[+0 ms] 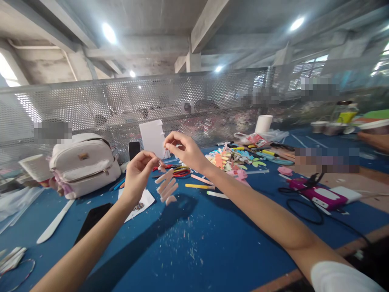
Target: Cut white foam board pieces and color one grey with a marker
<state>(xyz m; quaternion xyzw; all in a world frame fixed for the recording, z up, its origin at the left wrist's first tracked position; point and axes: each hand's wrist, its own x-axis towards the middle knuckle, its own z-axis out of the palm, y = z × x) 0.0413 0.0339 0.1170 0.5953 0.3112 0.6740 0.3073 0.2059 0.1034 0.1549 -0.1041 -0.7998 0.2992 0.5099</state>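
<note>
My left hand [140, 168] is raised above the table, thumb and forefinger closed on a thin string. Just right of it and a bit higher, my right hand [184, 151] also pinches the string between its fingertips. Only a short piece of the string [165, 154] shows between the hands, and it is blurred. Below the fingers hang several pale pink strips [167, 185], one above another and smeared by motion; how they are attached I cannot make out. Behind the left wrist lies a white paper sheet [147, 202] with a small pile of tiny bits on it.
A white backpack [86, 166] stands left, beside stacked paper cups [35, 167]. Scissors [182, 172], a yellow marker [199, 186] and colourful paper cut-outs [223, 158] lie behind the hands. A magenta power strip [317, 194] with a black cable is at right. A mesh partition [212, 97] borders the table.
</note>
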